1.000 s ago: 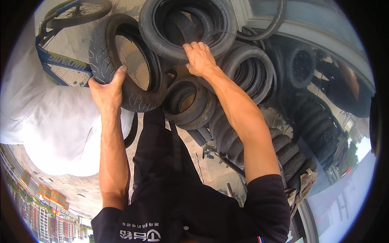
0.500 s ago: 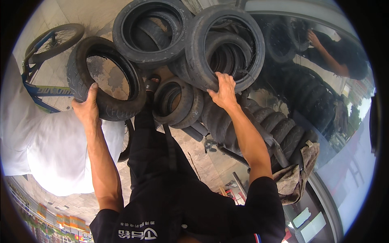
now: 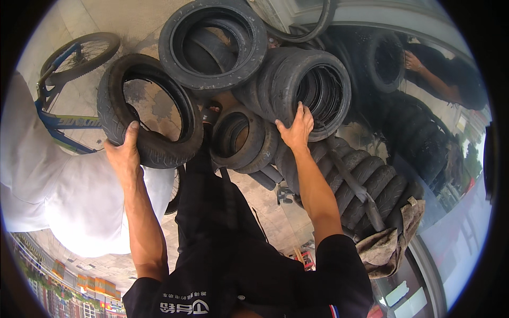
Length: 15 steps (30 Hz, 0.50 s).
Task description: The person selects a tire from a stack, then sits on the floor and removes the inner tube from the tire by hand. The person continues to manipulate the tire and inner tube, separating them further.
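My left hand grips a black tyre by its lower left side, thumb over the tread. That tyre is held up and tilted, with the ground showing through it. My right hand is at the lower edge of the end tyre of a row lying on its side. Its thumb lies on the outer tread and its fingers reach to the inner opening. Between and beyond my hands, a larger tyre rests on other tyres. Smaller tyres lean together below it, beside my sandalled foot.
A bicycle stands at the left, near a person in a white garment. More tyres line the right side, with a brown cloth at their near end. A reflective glass pane rises beyond them.
The large tyre at my right hand has gone from its raised, nearer position; the row's end tyre now shows there. My right hand's fingers have straightened. The left-hand tyre has shifted slightly right and down.
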Tool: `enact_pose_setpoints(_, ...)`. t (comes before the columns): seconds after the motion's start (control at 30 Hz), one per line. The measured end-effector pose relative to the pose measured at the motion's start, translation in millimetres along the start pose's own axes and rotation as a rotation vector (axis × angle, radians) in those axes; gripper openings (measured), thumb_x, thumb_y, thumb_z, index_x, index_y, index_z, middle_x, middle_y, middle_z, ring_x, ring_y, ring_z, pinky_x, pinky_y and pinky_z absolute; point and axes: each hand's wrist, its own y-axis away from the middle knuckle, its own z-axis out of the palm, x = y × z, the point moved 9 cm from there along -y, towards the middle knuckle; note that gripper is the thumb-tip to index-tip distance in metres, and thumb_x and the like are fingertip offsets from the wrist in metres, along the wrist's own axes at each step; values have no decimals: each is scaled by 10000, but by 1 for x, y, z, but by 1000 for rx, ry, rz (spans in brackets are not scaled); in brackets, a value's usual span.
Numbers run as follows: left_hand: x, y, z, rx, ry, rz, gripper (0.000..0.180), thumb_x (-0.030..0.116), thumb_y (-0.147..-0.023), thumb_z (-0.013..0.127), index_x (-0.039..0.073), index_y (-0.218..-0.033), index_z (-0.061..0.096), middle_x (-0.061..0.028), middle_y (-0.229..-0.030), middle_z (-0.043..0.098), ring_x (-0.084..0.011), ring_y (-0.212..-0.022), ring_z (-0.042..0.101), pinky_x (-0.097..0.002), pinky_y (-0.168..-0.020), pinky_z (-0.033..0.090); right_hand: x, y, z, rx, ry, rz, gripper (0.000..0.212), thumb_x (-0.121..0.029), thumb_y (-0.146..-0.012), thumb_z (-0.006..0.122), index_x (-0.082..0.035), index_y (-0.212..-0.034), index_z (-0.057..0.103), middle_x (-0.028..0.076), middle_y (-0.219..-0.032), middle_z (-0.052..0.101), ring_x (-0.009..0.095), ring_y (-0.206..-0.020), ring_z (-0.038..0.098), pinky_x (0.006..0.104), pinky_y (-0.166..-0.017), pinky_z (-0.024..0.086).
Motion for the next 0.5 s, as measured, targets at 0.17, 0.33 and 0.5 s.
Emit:
enact_pose_setpoints(0.17, -2, 5, 0, -7, 34, -23, 862, 359, -699, 904, -162, -1257, 505, -262, -1169, 630, -306, -1023, 643, -377, -908, 520, -149, -54, 44, -92, -160, -516, 854, -202, -732, 818, -32, -1458, 401, 184, -1453, 433, 375, -1389, 368, 519, -1168, 271)
enact_pose_setpoints(0.33, 9, 9, 1, 15, 21, -31, 854, 367, -711, 891, -149, -1261, 490, -258, -1163, 615, -301, -994, 649, -375, -854, 553, -210, -102, 115, -463, 168, -585, 778, -200, -733, 822, -41, -1415, 484, 154, -1358, 533, 341, -1353, 428, 511, -1200, 242)
enact_pose_setpoints(0.5, 13, 11, 0, 28, -13, -46, 882, 395, -689, 889, -151, -1258, 494, -255, -1162, 616, -298, -1001, 647, -376, -859, 543, -217, -111, 63, -465, 57, -655, 577, -154, -730, 803, -31, -1261, 614, 145, -1201, 608, 337, -1248, 505, 505, -1187, 259)
